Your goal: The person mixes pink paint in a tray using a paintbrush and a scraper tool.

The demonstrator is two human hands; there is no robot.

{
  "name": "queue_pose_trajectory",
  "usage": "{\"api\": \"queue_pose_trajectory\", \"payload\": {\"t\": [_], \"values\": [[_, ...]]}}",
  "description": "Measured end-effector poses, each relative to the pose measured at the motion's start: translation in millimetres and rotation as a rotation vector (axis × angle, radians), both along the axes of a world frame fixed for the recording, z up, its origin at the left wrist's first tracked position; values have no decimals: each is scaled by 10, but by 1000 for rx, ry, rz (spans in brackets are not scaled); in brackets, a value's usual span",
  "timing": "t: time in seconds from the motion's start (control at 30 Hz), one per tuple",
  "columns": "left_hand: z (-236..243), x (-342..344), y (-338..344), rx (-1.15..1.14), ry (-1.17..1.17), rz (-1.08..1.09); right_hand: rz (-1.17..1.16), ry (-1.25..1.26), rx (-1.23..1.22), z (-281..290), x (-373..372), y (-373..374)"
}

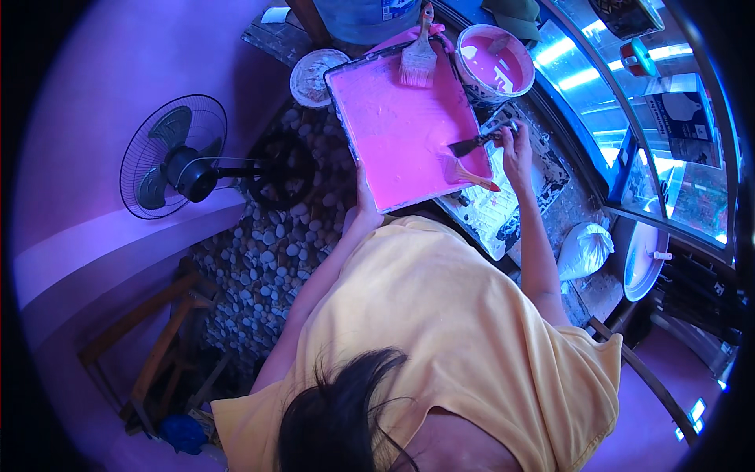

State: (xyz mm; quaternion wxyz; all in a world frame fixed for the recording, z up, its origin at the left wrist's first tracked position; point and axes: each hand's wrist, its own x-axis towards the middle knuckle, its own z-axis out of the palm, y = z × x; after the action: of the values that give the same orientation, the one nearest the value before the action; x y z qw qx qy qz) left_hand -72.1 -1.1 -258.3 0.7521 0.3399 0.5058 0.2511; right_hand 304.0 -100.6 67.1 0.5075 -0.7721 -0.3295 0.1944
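Note:
A paint tray point(393, 169) spread with pink paint tilts in front of me. My left hand point(368, 200) grips its near left edge, though the fingers beneath are hidden. A putty knife point(467, 147) with a dark blade is in my right hand point(515, 153), closed around the handle. The blade hangs over the right part of the tray; whether it touches the paint I cannot tell. Just below it, a small paintbrush point(481, 182) lies across the tray's right edge. A wide paintbrush point(419, 61) rests at the far edge, bristles on the paint.
A bucket of pink paint point(513, 69) stands beyond the tray's right corner, near a round whitish container point(316, 72). A paint-smeared white tray point(480, 216) lies under my right forearm. On the left stands a fan point(191, 175) by a pebble-patterned floor point(263, 263). A white bag point(586, 250) sits right.

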Motion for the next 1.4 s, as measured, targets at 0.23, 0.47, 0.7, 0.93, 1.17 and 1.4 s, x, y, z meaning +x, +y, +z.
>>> {"api": "queue_pose_trajectory", "payload": {"t": [0.23, 0.47, 0.7, 0.93, 1.17, 1.4], "values": [[-217, -204, -28, 113, 60, -115, 211, 160, 95, 137, -176, 586], [-195, -40, -69, 23, -31, 60, -82, 78, 112, 9, -135, 733], [71, -21, -121, -16, -43, 60, -77, 28, -32, -69, -37, 893], [246, -51, -154, -41, -65, 94, 171, -302, 200, 570, -498, 1000], [600, 7, -161, -84, -111, 126, 678, -670, 213, 656, -764, 1005], [1652, 404, -112, -181, -269, 168, 1012, -777, 26, 519, -962, 390]]}}
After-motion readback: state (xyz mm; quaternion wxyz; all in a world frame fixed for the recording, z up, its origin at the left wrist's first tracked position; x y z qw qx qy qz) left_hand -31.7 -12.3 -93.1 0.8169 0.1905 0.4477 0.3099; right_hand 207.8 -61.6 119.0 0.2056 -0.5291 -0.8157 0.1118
